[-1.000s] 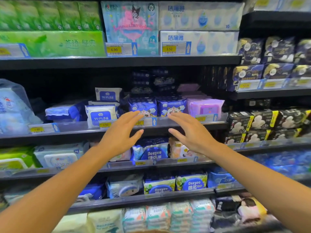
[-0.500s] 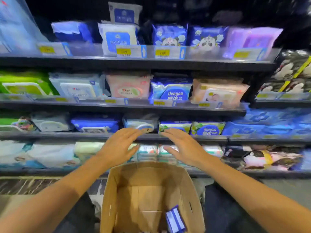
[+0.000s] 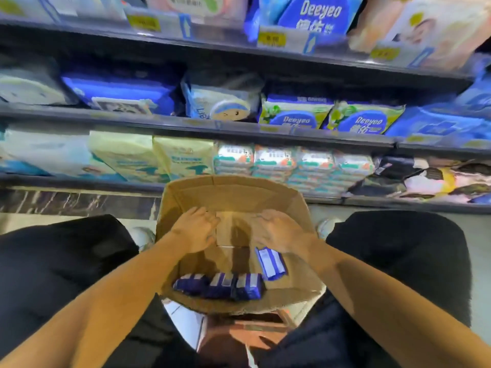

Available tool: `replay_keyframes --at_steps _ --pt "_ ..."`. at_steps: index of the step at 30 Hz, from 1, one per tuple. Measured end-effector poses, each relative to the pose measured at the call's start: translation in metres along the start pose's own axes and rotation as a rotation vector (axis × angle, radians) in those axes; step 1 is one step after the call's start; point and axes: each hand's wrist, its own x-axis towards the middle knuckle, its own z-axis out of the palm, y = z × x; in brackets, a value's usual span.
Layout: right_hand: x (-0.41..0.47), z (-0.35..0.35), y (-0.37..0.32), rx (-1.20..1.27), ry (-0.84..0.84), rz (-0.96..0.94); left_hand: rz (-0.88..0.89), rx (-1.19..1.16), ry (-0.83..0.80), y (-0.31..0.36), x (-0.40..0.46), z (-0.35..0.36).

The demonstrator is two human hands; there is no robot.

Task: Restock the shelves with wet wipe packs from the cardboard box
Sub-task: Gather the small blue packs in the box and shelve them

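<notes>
Head view looks down past dark metal store shelves (image 3: 239, 131) already lined with soft packs of wipes, the lowest rows within easy arm's reach of the crouching person, whose black-trousered knees (image 3: 66, 261) spread to either side. Between those knees stands the open brown cardboard box (image 3: 231, 192), its far flap raised toward the shelving, probably set there so stock can go straight up and forward. Both bare arms reach down into it. Left hand (image 3: 195, 229) and right hand (image 3: 279, 231) hover side by side above the box floor, fingers loosely spread and gripping nothing. Nearest the viewer, a row of dark blue and white wet wipe packs (image 3: 220, 285) stands along the box's near wall, and one more blue and white pack (image 3: 271, 264) leans just under the right wrist. My guess is that pack gets picked first, being closest to the hand.
</notes>
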Motion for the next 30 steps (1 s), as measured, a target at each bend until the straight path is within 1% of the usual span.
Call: replay_keyframes --at_steps 4,7,10,12,14,18,21,25,27,30 --pt "0.011 0.036 -0.001 -0.002 -0.178 0.020 0.036 -0.008 -0.122 0.013 0.014 0.028" --pt "0.018 0.057 -0.008 0.001 -0.332 0.012 0.048 -0.061 -0.308 0.023 0.026 0.065" --pt "0.027 0.081 -0.022 0.138 -0.477 0.047 0.071 -0.156 -0.441 0.045 0.034 0.091" --pt "0.030 0.102 -0.031 0.223 -0.547 0.074 0.095 -0.144 -0.467 0.062 0.034 0.103" --pt "0.026 0.121 -0.036 0.255 -0.606 0.088 0.090 -0.178 -0.512 0.076 0.031 0.119" --pt "0.008 0.157 -0.034 0.290 -0.640 0.112 0.014 -0.285 -0.591 0.090 0.026 0.152" --pt "0.008 0.172 -0.035 0.269 -0.639 0.142 0.006 -0.338 -0.634 0.095 0.030 0.160" --pt "0.025 0.179 -0.034 0.260 -0.665 0.118 0.031 -0.378 -0.640 0.094 0.040 0.163" --pt "0.029 0.175 -0.030 0.312 -0.626 0.151 0.017 -0.458 -0.598 0.088 0.039 0.168" --pt "0.036 0.162 -0.020 0.401 -0.498 0.180 -0.032 -0.570 -0.472 0.076 0.039 0.172"
